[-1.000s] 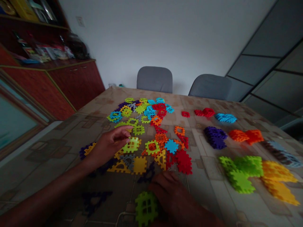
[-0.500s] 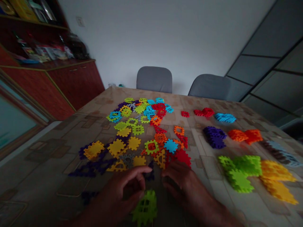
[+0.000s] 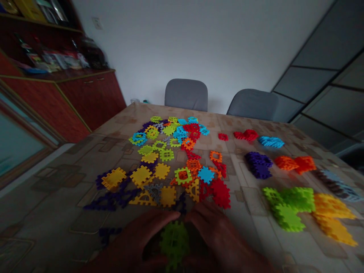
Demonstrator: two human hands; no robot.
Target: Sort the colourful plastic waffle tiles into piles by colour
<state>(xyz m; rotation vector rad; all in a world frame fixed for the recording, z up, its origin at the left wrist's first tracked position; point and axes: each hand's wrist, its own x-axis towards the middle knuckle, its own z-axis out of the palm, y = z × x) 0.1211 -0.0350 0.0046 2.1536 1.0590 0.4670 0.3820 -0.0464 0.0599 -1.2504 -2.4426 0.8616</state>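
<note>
A green notched building tile [image 3: 174, 242] with a window grid lies at the bottom centre, close to me; a second green tile may overlap it. My left hand [image 3: 142, 237] curves round its left side, fingers bent inward. From the other side my right hand [image 3: 212, 235] closes round it, its fingertips near those of the left. Shadow hides the exact contact points. Just beyond my fingertips sit a dark purple piece [image 3: 179, 203] and a yellow square tile [image 3: 168, 196]. Left of my left hand is another purple piece [image 3: 108, 235].
A loose spread of mixed-colour tiles [image 3: 166, 154] covers the middle of the patterned table [image 3: 93, 159]. Sorted piles stand at right: green [image 3: 290, 206], yellow [image 3: 334, 216], purple [image 3: 258, 165], orange [image 3: 295, 163], blue [image 3: 271, 141], red [image 3: 247, 135] and grey-brown [image 3: 338, 184]. Two grey chairs [image 3: 186, 94] stand behind.
My hands have drawn closer together around the green tile. The right hand has moved left and toward me, away from the red tiles. The view has shifted slightly.
</note>
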